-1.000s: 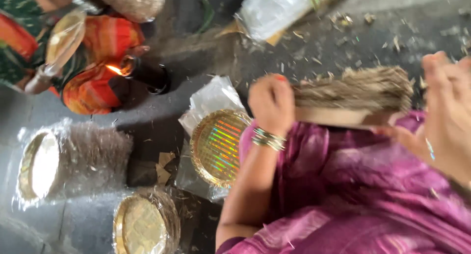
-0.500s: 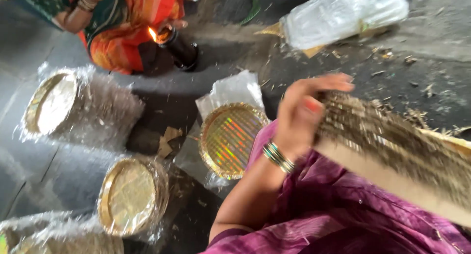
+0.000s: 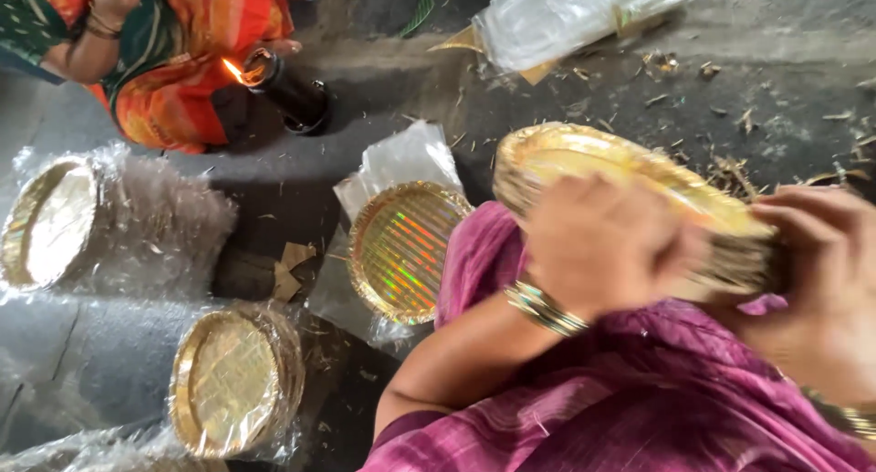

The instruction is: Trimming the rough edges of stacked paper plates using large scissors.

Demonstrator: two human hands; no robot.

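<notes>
Both hands, left hand (image 3: 607, 244) and right hand (image 3: 826, 280), grasp a thick stack of round golden paper plates (image 3: 630, 194) held between them above the lap, where loose gripping could spill the stack toward the lit bottle lamp (image 3: 283, 89).

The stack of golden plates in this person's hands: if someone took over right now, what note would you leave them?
Left hand and right hand both grip the stack of golden plates, held tilted over the lap.
Done: three wrapped stacks lie on the floor at left.
One loose shiny plate rests on a clear plastic bag beside the knee.
Left: the held stack is unwrapped.
Note: another person's lit flame burns nearby.
</notes>
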